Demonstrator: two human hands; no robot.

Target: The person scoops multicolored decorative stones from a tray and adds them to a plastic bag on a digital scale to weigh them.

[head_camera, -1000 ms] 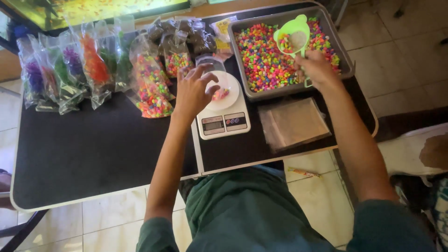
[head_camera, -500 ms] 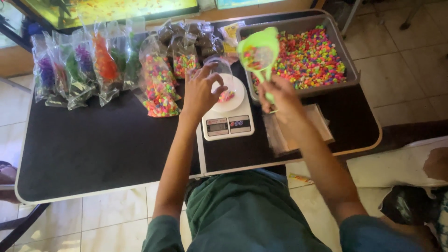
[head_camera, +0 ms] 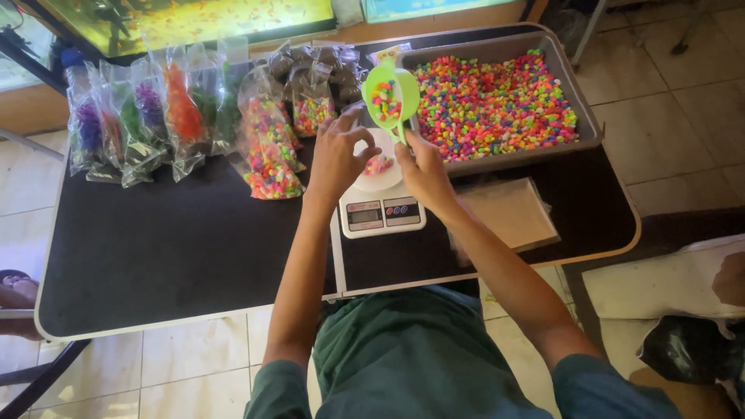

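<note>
Your right hand (head_camera: pixel 423 174) grips the green scoop (head_camera: pixel 392 97) of coloured pebbles, tilted above the bag (head_camera: pixel 378 159) on the scale (head_camera: pixel 380 211). Your left hand (head_camera: pixel 335 159) pinches the bag's rim. The pebble tray (head_camera: pixel 497 105) lies right; filled bags (head_camera: pixel 268 143) stand far left.

Both forearms extend forward over the white scale (head_camera: pixel 380 203), left hand (head_camera: pixel 335 157) curled with fingers bent just above its pan, right hand (head_camera: pixel 423 174) fisted beside it, gripping upward.

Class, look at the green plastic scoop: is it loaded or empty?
Loaded: the green plastic scoop in the right hand shows multicoloured pebbles inside.
</note>
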